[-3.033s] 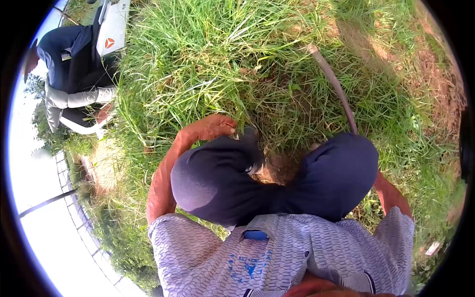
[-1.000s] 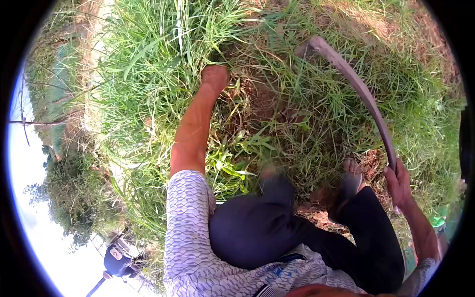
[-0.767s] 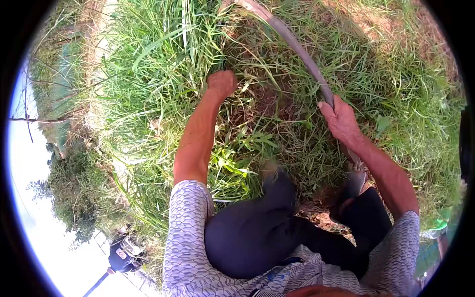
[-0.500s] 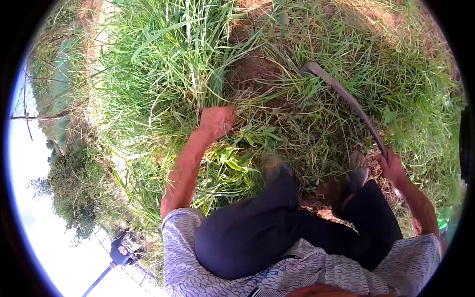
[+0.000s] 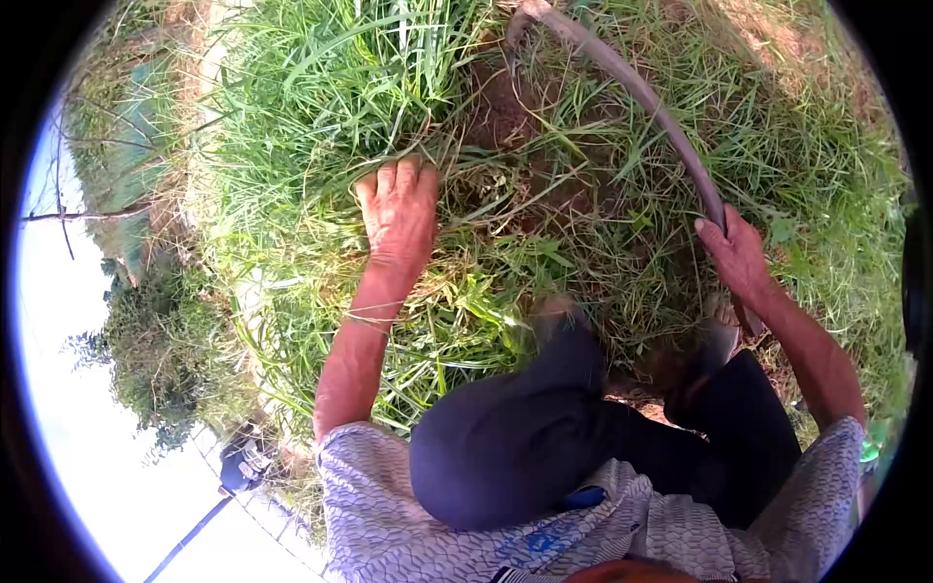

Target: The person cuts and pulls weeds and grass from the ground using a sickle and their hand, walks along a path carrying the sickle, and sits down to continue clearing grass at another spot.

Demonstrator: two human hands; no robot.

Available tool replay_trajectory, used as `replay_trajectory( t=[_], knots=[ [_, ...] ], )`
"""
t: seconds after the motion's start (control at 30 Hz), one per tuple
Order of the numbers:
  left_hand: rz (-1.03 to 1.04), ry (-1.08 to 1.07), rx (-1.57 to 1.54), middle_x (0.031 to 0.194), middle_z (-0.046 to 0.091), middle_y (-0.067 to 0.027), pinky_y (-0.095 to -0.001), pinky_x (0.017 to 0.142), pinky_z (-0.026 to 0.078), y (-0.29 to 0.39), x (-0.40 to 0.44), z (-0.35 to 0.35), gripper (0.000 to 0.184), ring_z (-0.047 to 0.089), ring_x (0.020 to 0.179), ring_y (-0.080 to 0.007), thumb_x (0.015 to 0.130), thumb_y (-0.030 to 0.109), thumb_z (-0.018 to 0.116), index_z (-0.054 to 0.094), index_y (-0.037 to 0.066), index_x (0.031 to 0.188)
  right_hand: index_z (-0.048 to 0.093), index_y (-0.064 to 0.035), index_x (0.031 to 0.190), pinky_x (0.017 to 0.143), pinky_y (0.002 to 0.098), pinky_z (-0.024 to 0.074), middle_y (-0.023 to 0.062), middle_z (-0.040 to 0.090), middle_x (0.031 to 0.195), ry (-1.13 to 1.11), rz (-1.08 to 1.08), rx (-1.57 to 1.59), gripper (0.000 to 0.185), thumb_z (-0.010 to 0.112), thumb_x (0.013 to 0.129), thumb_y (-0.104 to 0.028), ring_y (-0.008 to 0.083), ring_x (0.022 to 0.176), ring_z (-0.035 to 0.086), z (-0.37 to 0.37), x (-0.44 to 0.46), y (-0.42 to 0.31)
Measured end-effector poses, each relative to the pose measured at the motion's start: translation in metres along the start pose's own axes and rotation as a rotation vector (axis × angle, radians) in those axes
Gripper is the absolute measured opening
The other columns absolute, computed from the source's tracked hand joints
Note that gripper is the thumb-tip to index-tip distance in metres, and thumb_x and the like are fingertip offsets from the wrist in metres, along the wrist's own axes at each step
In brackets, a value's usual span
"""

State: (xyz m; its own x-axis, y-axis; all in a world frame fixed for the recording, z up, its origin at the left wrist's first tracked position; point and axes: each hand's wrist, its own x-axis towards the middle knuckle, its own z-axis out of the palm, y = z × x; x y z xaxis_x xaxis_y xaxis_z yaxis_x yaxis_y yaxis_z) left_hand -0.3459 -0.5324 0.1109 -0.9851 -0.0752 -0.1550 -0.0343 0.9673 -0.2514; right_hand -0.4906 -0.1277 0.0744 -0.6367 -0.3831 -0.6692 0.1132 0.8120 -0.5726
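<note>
My left hand [image 5: 398,214] reaches into the tall green grass [image 5: 360,107], back of the hand upward. Its fingers curl down around blades at the base of the clump; the fingertips are hidden there. My right hand [image 5: 736,255] is closed around the lower part of the long, curved wooden handle of a sickle [image 5: 646,97]. The handle's end sticks out below my fist. At the far end the tool's dark curved head [image 5: 515,37] is over the grass, partly out of clear sight, beside a patch of bare soil [image 5: 501,107].
Cut or flattened grass [image 5: 622,282] lies between my hands and my feet. My bent knee [image 5: 496,437] in dark trousers is close below. At the left are a bare branch [image 5: 87,214], a bush [image 5: 160,340] and a dark object on a pole [image 5: 238,466].
My left hand has moved forward and slightly left, turning from a side-on fist to back upward. My right hand has moved forward and left, carrying the sickle's head toward the clump's far side.
</note>
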Motion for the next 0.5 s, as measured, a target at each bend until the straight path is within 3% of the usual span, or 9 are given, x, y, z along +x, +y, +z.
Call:
replay_trajectory(
  t=[0.03, 0.1, 0.17, 0.23, 0.3, 0.37, 0.43, 0.5],
  knots=[
    [0.171, 0.039, -0.112, 0.113, 0.061, -0.0127, -0.0429, 0.094, 0.041, 0.016, 0.019, 0.005, 0.036, 0.056, 0.11, -0.0274, 0.076, 0.001, 0.063, 0.061, 0.007, 0.111, 0.051, -0.0009, 0.095, 0.064, 0.0387, 0.0441, 0.0123, 0.05, 0.071, 0.053, -0.05, 0.038, 0.037, 0.058, 0.094, -0.037, 0.0214, 0.066, 0.048, 0.005, -0.001, 0.005],
    [0.315, 0.047, -0.161, 0.118, 0.06, -0.0129, -0.0432, 0.102, 0.037, 0.041, 0.064, 0.03, 0.037, 0.054, 0.114, -0.029, 0.076, 0.003, 0.062, 0.059, 0.006, 0.113, 0.051, -0.0011, 0.095, 0.063, 0.0387, 0.044, 0.0127, 0.051, 0.072, 0.081, -0.094, 0.02, 0.038, 0.057, 0.095, -0.038, 0.0217, 0.065, 0.048, 0.012, -0.006, 0.014],
    [0.339, 0.002, -0.076, 0.117, 0.06, -0.0126, -0.0426, 0.104, 0.036, 0.042, 0.104, 0.069, 0.039, 0.054, 0.114, -0.0293, 0.079, 0.008, 0.06, 0.057, 0.006, 0.117, 0.049, -0.0013, 0.095, 0.06, 0.0355, 0.0405, 0.007, 0.046, 0.07, 0.133, -0.054, -0.01, 0.041, 0.054, 0.096, -0.042, 0.0192, 0.064, 0.045, 0.017, -0.019, 0.012],
    [0.214, -0.106, 0.141, 0.117, 0.06, -0.0153, -0.0429, 0.101, 0.04, 0.021, 0.125, 0.111, 0.041, 0.053, 0.114, -0.0298, 0.08, 0.013, 0.061, 0.055, 0.006, 0.12, 0.05, -0.0002, 0.096, 0.06, 0.0362, 0.0412, 0.0087, 0.047, 0.071, 0.117, -0.061, 0.037, 0.042, 0.053, 0.097, -0.042, 0.0209, 0.064, 0.046, 0.018, -0.03, 0.002],
    [-0.062, -0.172, 0.111, 0.118, 0.059, -0.0198, -0.044, 0.096, 0.045, -0.02, 0.115, 0.144, 0.042, 0.056, 0.11, -0.0315, 0.083, 0.017, 0.059, 0.053, 0.004, 0.123, 0.05, 0.0007, 0.096, 0.061, 0.0377, 0.0419, 0.0101, 0.048, 0.071, -0.018, 0.101, 0.085, 0.042, 0.051, 0.097, -0.041, 0.0216, 0.065, 0.047, 0.019, -0.038, 0.0],
    [-0.218, -0.436, 0.109, 0.116, 0.061, -0.019, -0.0454, 0.09, 0.048, -0.047, 0.106, 0.151, 0.039, 0.059, 0.106, -0.032, 0.086, 0.019, 0.057, 0.055, 0.006, 0.122, 0.05, 0.0009, 0.097, 0.06, 0.0384, 0.0418, 0.0114, 0.048, 0.07, 0.004, 0.041, 0.114, 0.041, 0.051, 0.098, -0.04, 0.0221, 0.065, 0.048, 0.032, -0.03, 0.009],
    [-0.215, -0.701, 0.106, 0.115, 0.062, -0.0183, -0.0468, 0.085, 0.05, -0.051, 0.098, 0.148, 0.036, 0.063, 0.102, -0.0326, 0.089, 0.021, 0.055, 0.057, 0.007, 0.122, 0.049, 0.0004, 0.095, 0.053, 0.0415, 0.0432, 0.0154, 0.053, 0.063, 0.065, -0.105, 0.108, 0.044, 0.053, 0.096, -0.044, 0.0255, 0.055, 0.054, 0.045, -0.019, 0.001],
    [-0.201, -0.716, 0.069, 0.112, 0.064, -0.018, -0.0468, 0.079, 0.052, -0.048, 0.1, 0.14, 0.032, 0.065, 0.099, -0.0325, 0.09, 0.023, 0.054, 0.06, 0.007, 0.117, 0.049, 0.0007, 0.095, 0.053, 0.0421, 0.0433, 0.0167, 0.053, 0.063, 0.087, -0.141, 0.114, 0.042, 0.054, 0.096, -0.041, 0.0276, 0.054, 0.053, 0.054, 0.005, -0.02]
  ],
)
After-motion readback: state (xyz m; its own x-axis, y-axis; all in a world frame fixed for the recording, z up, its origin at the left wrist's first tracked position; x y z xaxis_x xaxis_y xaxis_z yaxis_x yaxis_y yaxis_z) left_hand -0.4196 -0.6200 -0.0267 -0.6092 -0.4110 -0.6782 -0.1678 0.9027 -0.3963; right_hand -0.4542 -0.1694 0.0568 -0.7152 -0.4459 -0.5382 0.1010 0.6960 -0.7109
